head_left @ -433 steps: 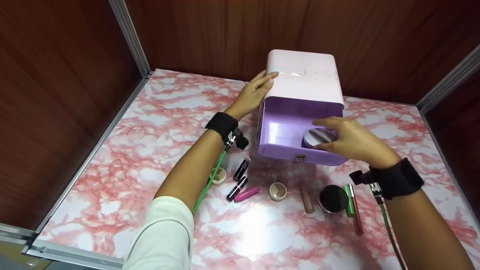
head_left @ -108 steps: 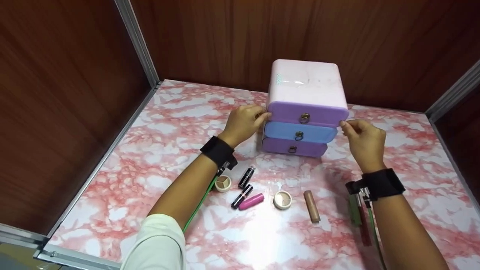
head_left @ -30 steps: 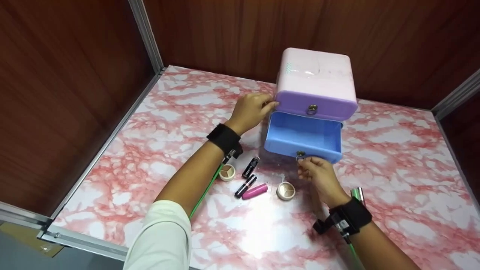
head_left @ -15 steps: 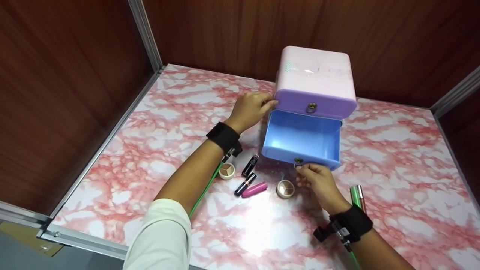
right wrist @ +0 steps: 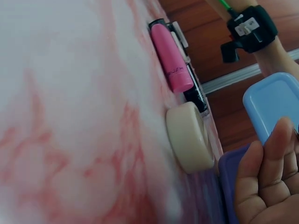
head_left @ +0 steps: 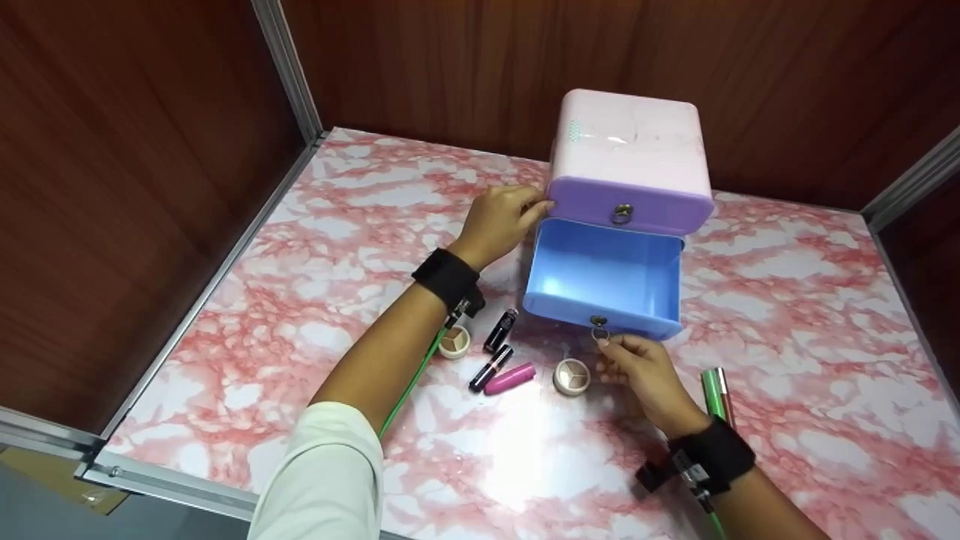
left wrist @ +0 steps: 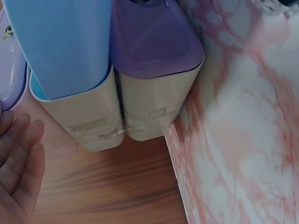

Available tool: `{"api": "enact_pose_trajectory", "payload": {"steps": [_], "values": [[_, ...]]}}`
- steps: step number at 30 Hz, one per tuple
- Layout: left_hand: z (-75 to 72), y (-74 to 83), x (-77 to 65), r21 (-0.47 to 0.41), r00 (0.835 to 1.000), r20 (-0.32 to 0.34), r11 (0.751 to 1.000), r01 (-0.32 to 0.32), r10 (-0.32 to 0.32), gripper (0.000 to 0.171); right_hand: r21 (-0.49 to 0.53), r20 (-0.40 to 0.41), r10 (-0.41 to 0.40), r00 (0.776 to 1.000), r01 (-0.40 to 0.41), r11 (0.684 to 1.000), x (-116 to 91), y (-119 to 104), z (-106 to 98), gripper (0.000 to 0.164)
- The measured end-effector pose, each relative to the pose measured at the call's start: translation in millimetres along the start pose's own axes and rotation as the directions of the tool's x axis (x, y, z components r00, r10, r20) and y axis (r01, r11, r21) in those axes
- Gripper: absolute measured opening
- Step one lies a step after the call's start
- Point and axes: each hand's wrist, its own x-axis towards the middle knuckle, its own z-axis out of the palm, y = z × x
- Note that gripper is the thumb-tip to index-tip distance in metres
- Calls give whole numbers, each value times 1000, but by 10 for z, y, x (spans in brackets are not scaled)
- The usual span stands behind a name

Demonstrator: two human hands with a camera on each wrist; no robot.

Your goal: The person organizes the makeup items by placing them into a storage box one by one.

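Note:
In the head view my right hand [head_left: 649,375] pinches the ring pull [head_left: 600,332] of the blue drawer [head_left: 607,262], which stands pulled out with nothing seen inside. My left hand [head_left: 499,221] is at the left front corner of the closed purple top drawer [head_left: 585,202], its thumb against the front. That drawer belongs to a pale pink cabinet [head_left: 630,142]. In the left wrist view the left fingers [left wrist: 28,140] lie loosely extended beside the cabinet. A lower purple drawer [left wrist: 154,42] is closed there. Curled right fingers [right wrist: 275,163] show in the right wrist view.
Before the cabinet lie two concealer pots [head_left: 571,377], two black tubes [head_left: 501,330] and a pink tube [head_left: 510,379]. A green tube [head_left: 712,394] and a reddish-brown tube [head_left: 724,397] lie by the right wrist. Wooden panels [head_left: 450,67] wall the table.
My right hand, on the ring pull, has drawn the blue drawer slightly further out over the last second. Earlier, the purple top drawer was pushed in; the black round compact is out of sight now.

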Motion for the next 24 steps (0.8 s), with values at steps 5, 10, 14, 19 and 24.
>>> {"api": "enact_pose_trajectory", "payload": {"steps": [5,10,14,19,24], "values": [[12,-17,-8,-9,1000,11,1000,9,-9,32,-62,-6,-31,999,31,998,-153,6,-151,34],[16,-20,-4,-27,1000,19,999,23,-22,31,-120,-52,-28,998,21,993,-387,-55,-391,37],[31,-24,15,-33,999,28,999,23,-22,31,-255,-98,-88,991,61,965,-565,-100,-613,33],[52,-56,0,-43,1000,16,999,21,-20,30,-506,-143,-148,979,56,861,-757,-154,-848,28],[69,-70,-10,-50,1000,-6,999,2,-2,29,-739,-155,-205,966,24,673,-902,-205,-1013,28]]}}
